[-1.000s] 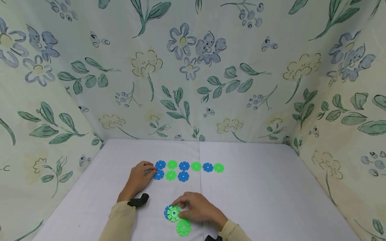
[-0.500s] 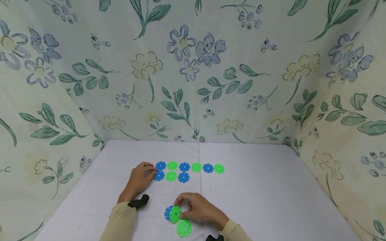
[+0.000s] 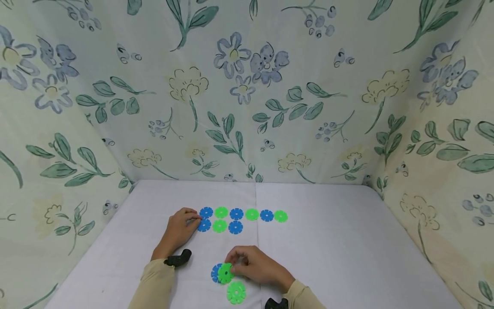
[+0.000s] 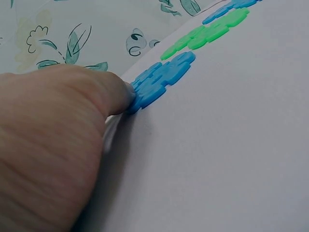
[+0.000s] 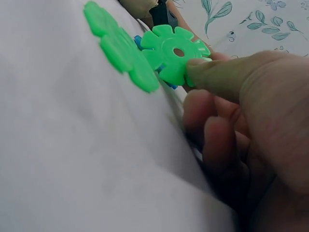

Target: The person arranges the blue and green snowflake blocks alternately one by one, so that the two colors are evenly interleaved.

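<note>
Between thumb and fingers, my right hand (image 3: 259, 268) pinches a green notched building disc (image 5: 166, 48) by its edge. This disc is tilted up and overlaps a blue disc (image 3: 215, 273) in the head view; whether they touch is unclear. Just below lies another green disc (image 3: 236, 292), flat on the cloth. My left hand (image 3: 178, 229) rests at the left end of two rows of discs. There its thumb touches the near-row blue disc (image 4: 161, 79) in the left wrist view. Its other fingers are mostly hidden in that view.
The back row alternates blue and green, ending in a green disc (image 3: 280, 216) at right. The shorter front row ends in a blue disc (image 3: 236, 227). A white cloth (image 3: 332, 249) covers the table, with floral fabric (image 3: 239, 124) behind and at both sides.
The upper green disc has tilted up from the blue disc, pinched in my right hand, and shifted slightly right. My left hand stays at the rows, which look unchanged.
</note>
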{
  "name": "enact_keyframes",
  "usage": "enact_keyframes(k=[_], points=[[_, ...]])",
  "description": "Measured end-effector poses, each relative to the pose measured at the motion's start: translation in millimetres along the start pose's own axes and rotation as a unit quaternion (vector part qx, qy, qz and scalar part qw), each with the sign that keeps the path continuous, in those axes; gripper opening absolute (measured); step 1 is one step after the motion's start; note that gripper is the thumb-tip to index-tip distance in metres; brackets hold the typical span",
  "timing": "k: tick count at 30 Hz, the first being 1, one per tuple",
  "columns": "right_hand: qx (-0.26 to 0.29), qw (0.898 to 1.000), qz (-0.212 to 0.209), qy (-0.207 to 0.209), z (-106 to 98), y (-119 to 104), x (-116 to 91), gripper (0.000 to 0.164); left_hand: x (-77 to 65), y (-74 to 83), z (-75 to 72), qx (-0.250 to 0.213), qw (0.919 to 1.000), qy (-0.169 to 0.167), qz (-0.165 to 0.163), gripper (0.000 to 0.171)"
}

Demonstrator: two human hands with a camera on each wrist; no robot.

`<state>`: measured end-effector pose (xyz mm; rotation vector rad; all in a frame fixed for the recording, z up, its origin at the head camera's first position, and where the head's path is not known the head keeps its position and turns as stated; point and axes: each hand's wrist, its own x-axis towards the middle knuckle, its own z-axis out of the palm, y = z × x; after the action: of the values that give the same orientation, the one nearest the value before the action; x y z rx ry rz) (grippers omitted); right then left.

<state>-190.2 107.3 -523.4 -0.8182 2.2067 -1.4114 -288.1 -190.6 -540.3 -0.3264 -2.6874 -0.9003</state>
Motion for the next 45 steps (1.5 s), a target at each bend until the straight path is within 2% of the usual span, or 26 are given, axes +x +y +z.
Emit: enact_keyframes(k=[11, 15, 26, 29, 35, 40, 45], points=[[0.062, 0.996, 0.039, 0.057, -1.1, -3.0, -1.4, 0.013, 0.8, 2.6, 1.4, 0.003, 1.0000, -0.004, 0.001, 0.012], [0.075, 0.992, 0.048, 0.092, -3.8, -6.4, -0.5, 0.014, -0.3, 1.7, 2.2, 0.009, 1.0000, -0.002, 0.001, 0.013], [0.087, 0.975, 0.056, 0.196, -32.7, -19.1, 3.8, 0.023, -3.0, 1.2, 0.6, 0.002, 1.0000, 0.003, 0.003, 0.013], [0.089, 0.968, 0.062, 0.228, -40.2, -17.9, 4.8, 0.025, -2.4, 1.4, 0.8, 0.000, 1.0000, 0.005, 0.002, 0.013], [0.123, 0.939, 0.093, 0.308, -46.4, -11.0, 17.1, 0.029, -3.2, -5.4, -0.5, 0.004, 1.0000, 0.006, 0.002, 0.012], [0.147, 0.925, 0.110, 0.334, -47.5, -5.9, 21.9, 0.032, -5.9, -3.5, -3.1, -0.001, 1.0000, 0.003, -0.004, 0.011], [0.154, 0.911, 0.115, 0.363, -49.9, 0.3, 21.3, 0.030, -3.5, -1.1, -2.3, -0.002, 1.0000, -0.003, 0.005, 0.012]])
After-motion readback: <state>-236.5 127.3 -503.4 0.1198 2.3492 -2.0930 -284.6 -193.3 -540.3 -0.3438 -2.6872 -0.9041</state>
